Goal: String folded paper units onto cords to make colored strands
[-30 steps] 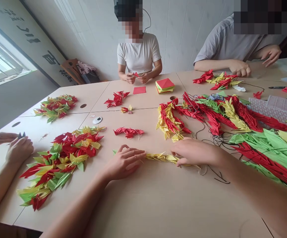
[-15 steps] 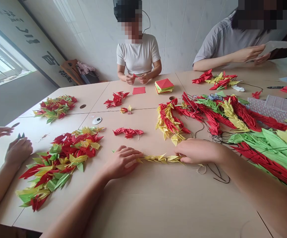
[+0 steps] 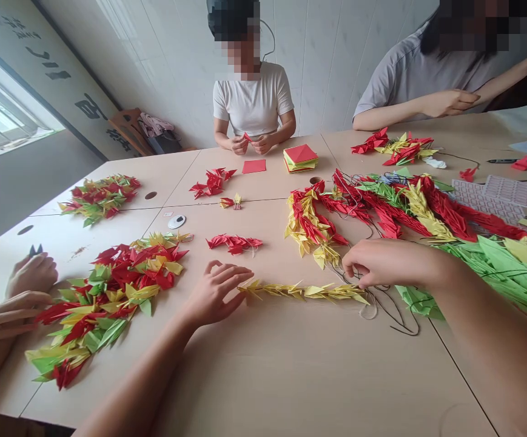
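A string of yellow folded-paper cranes (image 3: 308, 292) lies straight across the table in front of me. At its left end, my left hand (image 3: 215, 294) rests with fingers outstretched, the tips by the last crane. My right hand (image 3: 384, 261) hovers just above the right end, fingers bent downward with a gap between them, and I see nothing held in it. Below it, black cord (image 3: 402, 321) and a small loop of pale thread (image 3: 369, 311) trail from that end. A short red crane string (image 3: 233, 243) lies beyond my left hand.
Loose multicoloured cranes (image 3: 122, 291) are heaped at left, beside a co-worker's hands (image 3: 13, 312) and dark-tipped tool (image 3: 36, 250). Red, yellow and green strings (image 3: 427, 212) with tangled cords fill the right. Two people sit opposite; square papers (image 3: 300, 158) are stacked near one.
My right hand has moved right, off the yellow string's end. My left fingers have lifted and shifted slightly left. At left, a co-worker's hand has come down to the heap.
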### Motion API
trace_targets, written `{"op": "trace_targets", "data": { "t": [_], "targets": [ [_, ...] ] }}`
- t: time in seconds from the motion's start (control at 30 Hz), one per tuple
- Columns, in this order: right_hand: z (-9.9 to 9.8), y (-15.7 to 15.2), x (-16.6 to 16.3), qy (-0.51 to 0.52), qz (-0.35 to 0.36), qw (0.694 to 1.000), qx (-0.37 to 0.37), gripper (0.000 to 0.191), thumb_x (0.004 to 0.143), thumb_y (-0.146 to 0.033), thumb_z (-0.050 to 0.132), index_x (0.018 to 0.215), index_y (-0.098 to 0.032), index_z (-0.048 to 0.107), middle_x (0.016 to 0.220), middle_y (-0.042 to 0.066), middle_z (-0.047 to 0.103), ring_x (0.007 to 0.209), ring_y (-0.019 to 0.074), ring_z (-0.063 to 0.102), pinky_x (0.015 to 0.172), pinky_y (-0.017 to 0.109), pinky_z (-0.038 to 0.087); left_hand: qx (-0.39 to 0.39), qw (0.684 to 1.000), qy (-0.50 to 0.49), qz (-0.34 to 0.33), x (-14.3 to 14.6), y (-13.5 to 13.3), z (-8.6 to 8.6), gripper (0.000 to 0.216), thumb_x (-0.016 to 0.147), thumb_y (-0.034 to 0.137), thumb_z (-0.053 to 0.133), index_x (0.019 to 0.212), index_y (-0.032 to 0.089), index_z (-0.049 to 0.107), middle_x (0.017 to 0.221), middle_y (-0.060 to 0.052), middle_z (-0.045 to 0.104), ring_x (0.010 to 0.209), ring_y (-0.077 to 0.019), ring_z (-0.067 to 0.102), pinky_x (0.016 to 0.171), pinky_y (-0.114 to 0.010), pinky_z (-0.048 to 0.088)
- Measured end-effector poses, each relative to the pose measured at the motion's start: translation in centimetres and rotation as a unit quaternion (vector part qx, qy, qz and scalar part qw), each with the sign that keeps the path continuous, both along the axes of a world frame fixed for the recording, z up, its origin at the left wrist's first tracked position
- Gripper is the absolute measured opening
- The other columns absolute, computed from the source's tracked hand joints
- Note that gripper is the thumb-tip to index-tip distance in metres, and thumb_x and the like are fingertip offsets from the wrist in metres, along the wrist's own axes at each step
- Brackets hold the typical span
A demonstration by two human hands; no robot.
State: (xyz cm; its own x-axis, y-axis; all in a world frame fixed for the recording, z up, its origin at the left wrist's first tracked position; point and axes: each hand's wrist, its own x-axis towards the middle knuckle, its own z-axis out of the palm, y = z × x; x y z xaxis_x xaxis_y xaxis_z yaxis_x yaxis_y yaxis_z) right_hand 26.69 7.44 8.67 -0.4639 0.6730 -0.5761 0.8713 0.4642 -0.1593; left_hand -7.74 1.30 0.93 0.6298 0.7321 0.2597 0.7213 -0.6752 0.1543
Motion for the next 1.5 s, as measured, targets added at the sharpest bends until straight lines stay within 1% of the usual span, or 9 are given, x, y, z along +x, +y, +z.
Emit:
{"op": "trace_targets", "data": {
  "t": [0.17, 0.27, 0.37, 0.5, 0.7, 0.83, 1.03, 1.23, 1.5],
  "targets": [
    [-0.4, 0.1, -0.1, -0.029, 0.008, 0.999, -0.012, 0.024, 0.059, -0.011, 0.056, 0.076, -0.023, 0.068, 0.073, 0.0, 0.062, 0.056, 0.0134, 0.051, 0.049, 0.024, 0.025, -0.007, 0.999, 0.006, 0.04, -0.6, 0.3, 0.3, 0.034, 0.076, 0.014, 0.046, 0.103, 0.023, 0.064, 0.096, -0.003, 0.071, 0.095, -0.0216, 0.064, 0.087, -0.039, 0.038],
    [-1.1, 0.4, -0.1, -0.033, 0.021, 0.999, -0.013, 0.03, 0.057, -0.008, 0.054, 0.079, -0.023, 0.069, 0.072, 0.0, 0.061, 0.058, 0.0134, 0.051, 0.049, 0.024, 0.025, -0.025, 0.999, 0.02, 0.042, -0.9, 0.4, 0.4, 0.035, 0.07, 0.013, 0.046, 0.097, 0.023, 0.065, 0.093, -0.002, 0.072, 0.093, -0.0219, 0.064, 0.086, -0.039, 0.038],
    [-1.8, 0.7, -0.2, -0.04, 0.033, 0.998, -0.023, 0.033, 0.055, -0.005, 0.053, 0.079, -0.022, 0.068, 0.072, -0.001, 0.061, 0.054, 0.0121, 0.048, 0.048, 0.023, 0.025, -0.037, 0.998, 0.033, 0.043, -0.9, 0.5, 0.4, 0.031, 0.074, 0.015, 0.049, 0.097, 0.025, 0.066, 0.091, -0.001, 0.071, 0.087, -0.0191, 0.064, 0.084, -0.037, 0.039],
    [-2.2, 1.0, -0.7, -0.049, 0.04, 0.997, -0.045, 0.025, 0.054, -0.003, 0.052, 0.068, -0.019, 0.065, 0.069, -0.001, 0.061, 0.05, 0.0103, 0.044, 0.047, 0.023, 0.026, -0.037, 0.998, 0.032, 0.039, -1.0, 0.8, 0.3, 0.017, 0.085, 0.022, 0.051, 0.086, 0.024, 0.068, 0.083, 0.0, 0.071, 0.079, -0.0161, 0.063, 0.079, -0.034, 0.039],
    [-2.3, 1.3, 0.0, -0.016, 0.039, 0.999, -0.024, 0.019, 0.06, -0.005, 0.049, 0.063, -0.017, 0.063, 0.064, 0.0, 0.06, 0.048, 0.0095, 0.043, 0.047, 0.024, 0.024, -0.016, 0.999, 0.03, 0.032, -1.3, 0.9, -0.1, 0.024, 0.092, 0.028, 0.049, 0.08, 0.022, 0.069, 0.074, -0.001, 0.071, 0.072, -0.0148, 0.062, 0.076, -0.033, 0.037],
    [-2.0, 1.3, 0.5, -0.019, 0.034, 0.999, -0.012, 0.02, 0.063, -0.008, 0.05, 0.069, -0.018, 0.065, 0.076, 0.002, 0.064, 0.055, 0.0115, 0.049, 0.049, 0.023, 0.027, -0.003, 1.0, 0.009, 0.02, -1.3, 0.8, 0.0, 0.022, 0.093, 0.026, 0.051, 0.083, 0.024, 0.07, 0.076, 0.0, 0.072, 0.071, -0.0136, 0.062, 0.075, -0.033, 0.035],
    [-1.2, 1.1, 0.3, -0.027, 0.02, 0.999, -0.003, 0.022, 0.072, -0.018, 0.054, 0.09, -0.02, 0.066, 0.089, 0.005, 0.065, 0.067, 0.0165, 0.057, 0.053, 0.024, 0.03, 0.024, 0.993, -0.114, 0.021, -0.9, 0.6, 0.6, 0.019, 0.09, 0.02, 0.052, 0.076, 0.018, 0.064, 0.069, -0.001, 0.068, 0.064, -0.0127, 0.059, 0.07, -0.031, 0.04],
    [-0.8, 0.8, 0.2, -0.012, 0.025, 1.0, 0.007, 0.023, 0.078, -0.03, 0.055, 0.097, -0.02, 0.064, 0.086, 0.005, 0.064, 0.069, 0.0193, 0.057, 0.054, 0.026, 0.031, 0.065, 0.96, -0.266, 0.055, -1.3, 0.3, 0.6, 0.015, 0.082, 0.016, 0.059, 0.067, 0.018, 0.059, 0.06, 0.001, 0.059, 0.054, -0.0111, 0.051, 0.064, -0.031, 0.04],
    [-1.4, 0.4, -2.0, 0.045, 0.074, 0.996, -0.024, 0.027, 0.072, -0.019, 0.059, 0.098, -0.02, 0.065, 0.081, 0.002, 0.062, 0.074, 0.0178, 0.057, 0.054, 0.025, 0.03, 0.078, 0.933, -0.346, 0.057, -1.8, 0.4, 0.2, 0.02, 0.077, 0.013, 0.061, 0.06, 0.018, 0.053, 0.053, 0.004, 0.049, 0.049, -0.0098, 0.043, 0.058, -0.029, 0.038]
  ]
}}
